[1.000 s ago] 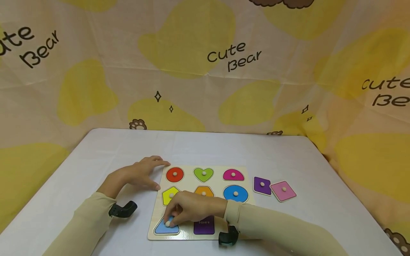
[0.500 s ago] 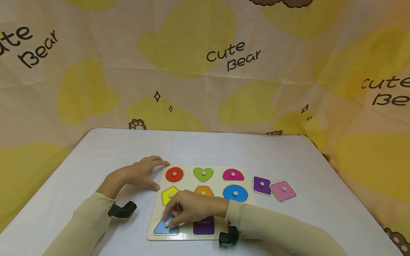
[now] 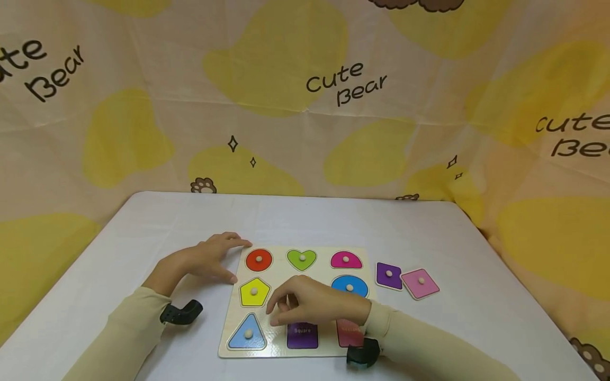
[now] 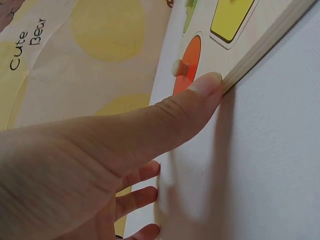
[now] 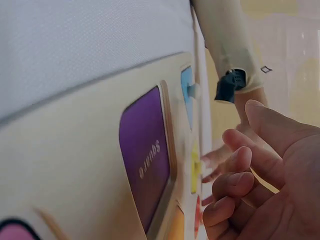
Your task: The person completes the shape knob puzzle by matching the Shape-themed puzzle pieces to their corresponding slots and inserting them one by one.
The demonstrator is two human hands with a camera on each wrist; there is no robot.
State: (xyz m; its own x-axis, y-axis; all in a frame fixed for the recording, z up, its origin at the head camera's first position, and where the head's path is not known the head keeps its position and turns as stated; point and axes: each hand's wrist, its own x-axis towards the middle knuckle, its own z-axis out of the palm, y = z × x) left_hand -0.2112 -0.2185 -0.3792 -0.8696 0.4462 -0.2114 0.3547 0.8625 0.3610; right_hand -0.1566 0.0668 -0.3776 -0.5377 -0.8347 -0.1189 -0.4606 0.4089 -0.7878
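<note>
A wooden shape puzzle board (image 3: 276,346) lies on the table. My left hand (image 3: 209,258) rests at its left edge, fingers spread, the thumb (image 4: 200,95) touching the edge near the red circle (image 3: 265,253). Above the board's middle, my right hand (image 3: 314,301) holds nothing, its fingers loosely bent and the thumb apart from them. Just left of it, the light blue triangle (image 3: 240,341) with a round knob sits in its slot. Below the right hand is the bare purple slot marked Square (image 3: 302,339). The orange piece (image 5: 177,227) is mostly hidden behind the hand in the head view.
A loose purple square (image 3: 385,281) and a pink piece (image 3: 429,288) lie on the white table right of the board. A pinkish-red slot (image 3: 347,336) is partly behind the right sleeve. The yellow pentagon (image 3: 249,297), green heart (image 3: 295,261), magenta half-circle (image 3: 339,263) and blue oval (image 3: 359,288) sit in the board.
My right hand has let go of the triangle's knob and moved up and to the right. The triangle stays in its slot. The left hand has kept its place.
</note>
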